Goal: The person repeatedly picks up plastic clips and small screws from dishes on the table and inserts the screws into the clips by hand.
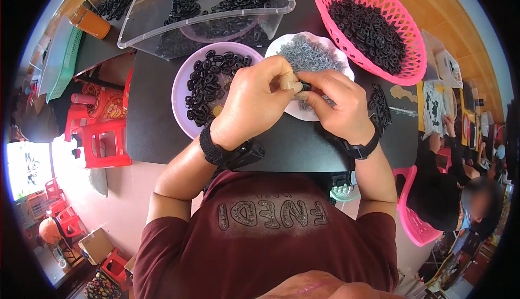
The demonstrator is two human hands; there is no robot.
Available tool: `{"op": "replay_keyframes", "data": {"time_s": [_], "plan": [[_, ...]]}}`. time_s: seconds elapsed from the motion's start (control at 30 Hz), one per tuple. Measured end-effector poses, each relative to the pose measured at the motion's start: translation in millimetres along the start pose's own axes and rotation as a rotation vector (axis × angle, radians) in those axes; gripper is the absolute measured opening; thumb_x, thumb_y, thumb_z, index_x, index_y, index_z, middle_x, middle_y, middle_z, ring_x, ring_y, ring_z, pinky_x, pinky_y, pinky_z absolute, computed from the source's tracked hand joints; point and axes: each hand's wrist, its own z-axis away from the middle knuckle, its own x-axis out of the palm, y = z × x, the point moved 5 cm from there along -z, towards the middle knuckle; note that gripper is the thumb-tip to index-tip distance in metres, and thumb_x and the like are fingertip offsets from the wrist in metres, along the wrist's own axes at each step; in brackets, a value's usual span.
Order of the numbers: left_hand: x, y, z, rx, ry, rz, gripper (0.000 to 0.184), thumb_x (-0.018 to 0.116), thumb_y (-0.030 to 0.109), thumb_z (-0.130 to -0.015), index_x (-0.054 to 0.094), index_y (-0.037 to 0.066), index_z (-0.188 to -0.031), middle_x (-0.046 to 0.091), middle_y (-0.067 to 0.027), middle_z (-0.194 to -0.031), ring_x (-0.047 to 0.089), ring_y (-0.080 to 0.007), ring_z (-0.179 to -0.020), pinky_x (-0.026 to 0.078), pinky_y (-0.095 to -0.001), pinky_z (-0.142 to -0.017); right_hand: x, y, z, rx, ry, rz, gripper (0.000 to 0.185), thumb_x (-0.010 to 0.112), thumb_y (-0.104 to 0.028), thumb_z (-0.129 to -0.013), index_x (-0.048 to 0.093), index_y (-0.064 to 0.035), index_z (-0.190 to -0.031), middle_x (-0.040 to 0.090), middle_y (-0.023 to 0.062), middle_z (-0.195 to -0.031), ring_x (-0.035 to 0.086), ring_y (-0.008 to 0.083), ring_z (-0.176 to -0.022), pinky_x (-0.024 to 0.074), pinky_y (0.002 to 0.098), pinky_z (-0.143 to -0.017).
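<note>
Beneath and around your grip spreads a dark counter (154,101), with a red stool (105,143) on the floor well off to its left. Your left hand (260,96) and right hand (340,101) meet over the near side of a white scalloped dish (273,49), fingertips pressed together on a small black piece (305,86). That piece sits between the two hands, mostly hidden, so you cannot tell here which face is up or whether a clear part is already in it.

Just left of your grip stands a lilac bowl (177,90) of black two-holed ovals (203,90); right beyond the grip, translucent plastic bits (309,52) fill the dish. Farther out, to the right, is a pink lattice basket (414,74) heaped with black pieces.

The step in hand looks like close two-handed fitting or checking of that one piece. Your next move calls for a firm hold on one side, with fine thumb pressure from the other.
</note>
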Motion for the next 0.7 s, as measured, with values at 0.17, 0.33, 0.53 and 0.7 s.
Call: {"op": "replay_keyframes", "data": {"time_s": [0.17, 0.33, 0.53, 0.7], "plan": [[-0.3, 2.6, 0.5, 0.027, 0.016, -0.080, 0.026, 0.069, -0.004, -0.082, 0.046, 0.003, -0.075, 0.066, -0.0070, -0.080, 0.061, -0.0071, -0.075, 0.052, -0.0251, -0.068, 0.4, -2.8, -0.1, -0.057, 0.009, 0.052, 0.026, 0.072, -0.002, -0.077, 0.068, -0.0035, -0.102, 0.068, 0.0109, -0.087, 0.065, 0.0267, -0.072, 0.0532, 0.0334, -0.063], [0.0, -2.4, -0.2, -0.022, -0.004, -0.045, 0.027, 0.068, -0.005, -0.083, 0.045, 0.004, -0.075, 0.066, -0.0070, -0.081, 0.061, -0.0076, -0.075, 0.052, -0.0249, -0.067, 0.5, -3.6, 0.6, -0.065, 0.006, 0.077, 0.025, 0.072, -0.002, -0.077, 0.068, -0.0033, -0.101, 0.068, 0.0109, -0.085, 0.065, 0.0266, -0.072, 0.0530, 0.0337, -0.063], [-0.8, -12.3, -2.7, -0.039, 0.031, 0.107, 0.023, 0.069, 0.000, -0.084, 0.048, 0.003, -0.076, 0.063, -0.0066, -0.075, 0.060, -0.0085, -0.069, 0.051, -0.0262, -0.062, 0.6, -1.0, -1.3, -0.033, 0.040, 0.045, 0.025, 0.072, -0.003, -0.079, 0.068, -0.0032, -0.103, 0.068, 0.0113, -0.085, 0.065, 0.0262, -0.072, 0.0528, 0.0338, -0.062], [2.0, -8.8, -1.3, -0.070, -0.026, 0.120, 0.021, 0.066, -0.004, -0.088, 0.047, 0.003, -0.080, 0.063, -0.0062, -0.085, 0.061, -0.0085, -0.075, 0.052, -0.0241, -0.067, -0.7, -3.0, 0.9, -0.073, 0.041, 0.057, 0.026, 0.073, -0.004, -0.079, 0.069, -0.0032, -0.104, 0.068, 0.0118, -0.083, 0.066, 0.0261, -0.071, 0.0528, 0.0336, -0.063]]}}
